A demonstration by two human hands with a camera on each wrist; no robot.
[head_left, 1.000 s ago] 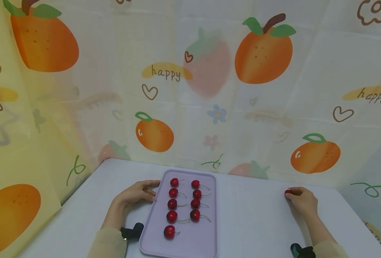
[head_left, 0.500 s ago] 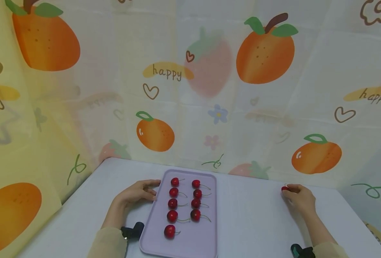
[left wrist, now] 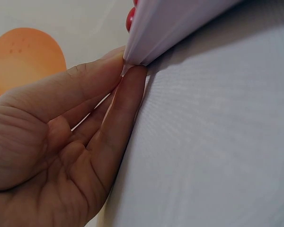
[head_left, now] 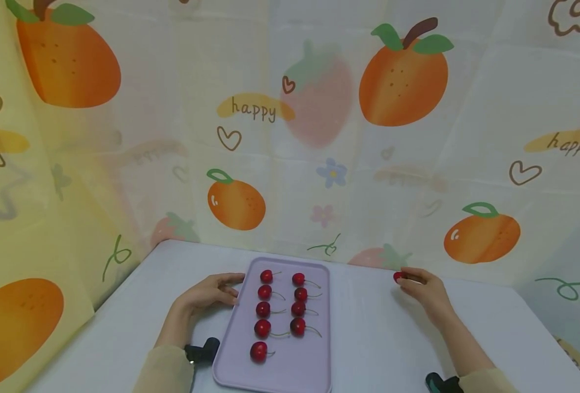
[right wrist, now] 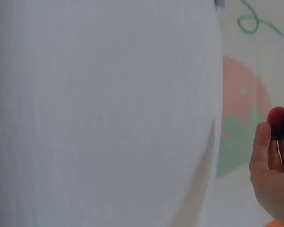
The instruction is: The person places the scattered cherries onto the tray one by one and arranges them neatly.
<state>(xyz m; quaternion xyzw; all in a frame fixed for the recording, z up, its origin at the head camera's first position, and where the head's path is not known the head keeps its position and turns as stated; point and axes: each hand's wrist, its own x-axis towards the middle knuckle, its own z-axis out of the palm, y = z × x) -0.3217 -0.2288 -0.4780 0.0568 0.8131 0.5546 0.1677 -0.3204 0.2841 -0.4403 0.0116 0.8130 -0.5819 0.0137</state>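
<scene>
On the table lies a lilac rectangular tray (head_left: 300, 365) bearing two columns of red cherries with stems, a left column (head_left: 262, 309) and a right one (head_left: 297, 309). My left hand (head_left: 202, 295) holds the tray's left rim; in the left wrist view its thumb and index finger (left wrist: 125, 99) pinch the tray's edge (left wrist: 154, 35). Away to the right of the tray, above the table's far part, my right hand (head_left: 430, 292) pinches a single cherry (head_left: 397, 277) between thumb and fingers. The right wrist view shows that dark red cherry (right wrist: 277, 122) at the fingertips.
A white cloth covers the table (head_left: 378, 338). Behind it and along the left hangs a curtain (head_left: 290, 207) printed with oranges, strawberries and hearts. Black wrist straps (head_left: 202, 352) sit on both forearms below beige sleeves.
My right hand has moved left and slightly farther back with the cherry, toward the tray. The left hand stays at the rim, and the cherries on the tray have not moved.
</scene>
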